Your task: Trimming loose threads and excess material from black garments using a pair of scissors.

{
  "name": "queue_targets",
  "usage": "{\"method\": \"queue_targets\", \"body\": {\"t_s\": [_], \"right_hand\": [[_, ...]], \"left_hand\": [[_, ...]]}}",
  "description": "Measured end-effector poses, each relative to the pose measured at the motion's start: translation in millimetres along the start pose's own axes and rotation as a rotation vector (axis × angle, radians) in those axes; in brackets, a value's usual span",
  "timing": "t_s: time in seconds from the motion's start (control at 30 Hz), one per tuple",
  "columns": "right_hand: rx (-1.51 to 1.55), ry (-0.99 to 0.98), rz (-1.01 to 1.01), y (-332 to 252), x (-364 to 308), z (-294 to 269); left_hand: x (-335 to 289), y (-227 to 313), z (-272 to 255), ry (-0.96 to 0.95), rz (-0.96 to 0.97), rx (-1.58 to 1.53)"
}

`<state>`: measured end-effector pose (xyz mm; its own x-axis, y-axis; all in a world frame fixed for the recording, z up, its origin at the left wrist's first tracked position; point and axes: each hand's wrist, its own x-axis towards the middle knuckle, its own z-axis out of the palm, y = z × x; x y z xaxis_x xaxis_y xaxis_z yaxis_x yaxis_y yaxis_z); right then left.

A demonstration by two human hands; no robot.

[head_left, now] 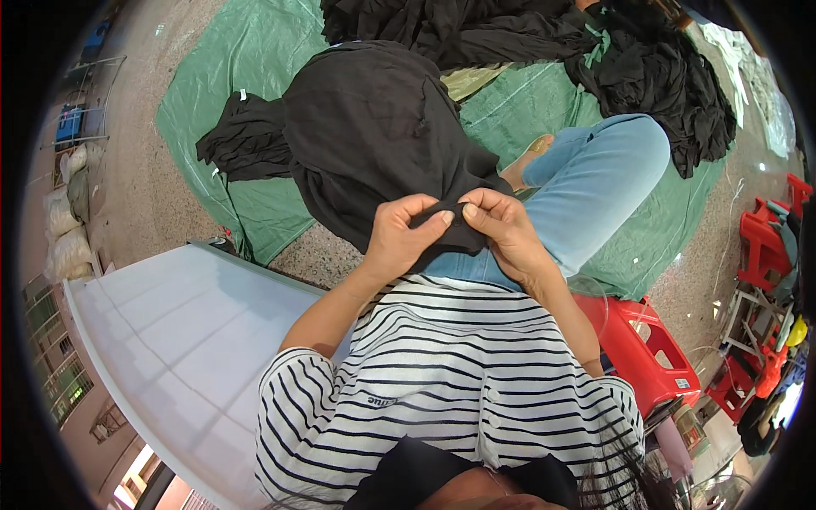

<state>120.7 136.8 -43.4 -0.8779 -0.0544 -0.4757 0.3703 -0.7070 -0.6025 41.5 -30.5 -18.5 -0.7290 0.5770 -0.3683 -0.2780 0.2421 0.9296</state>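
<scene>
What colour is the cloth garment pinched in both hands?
Black cloth garment; shows best in the head view.

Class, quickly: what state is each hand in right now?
Left hand: closed, pinching the black cloth.
Right hand: closed, pinching the same black cloth, close beside the left.

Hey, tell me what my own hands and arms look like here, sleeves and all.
Your left hand and right hand are bare, with no gloves, watch or bracelet showing. The forearms are uncovered too. Your short, loose sleeves are white with thin dark stripes.
</scene>
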Motion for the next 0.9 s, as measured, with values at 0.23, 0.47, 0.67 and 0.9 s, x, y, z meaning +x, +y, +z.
{"method": "queue_targets", "body": {"t_s": [0.23, 0.47, 0.67, 0.9], "right_hand": [[-0.662, 0.171, -0.185, -11.1, -11.0, 6.7], [-1.304, -0.045, -0.801, -22.4, -35.5, 40.1], [-1.389, -0.109, -0.812, 3.2, -32.3, 37.8], [-1.338, 0.15, -0.776, -0.8, -26.2, 23.7]], "left_hand": [[2.7, 8.3, -3.3, -0.013, -0.195, -0.358], [28.8, 11.9, -26.8, -0.376, -0.391, 0.088], [42.5, 24.5, -15.8, -0.412, -0.05, 0.315], [27.5, 23.3, 0.9, -0.14, -0.204, -0.374]]}}
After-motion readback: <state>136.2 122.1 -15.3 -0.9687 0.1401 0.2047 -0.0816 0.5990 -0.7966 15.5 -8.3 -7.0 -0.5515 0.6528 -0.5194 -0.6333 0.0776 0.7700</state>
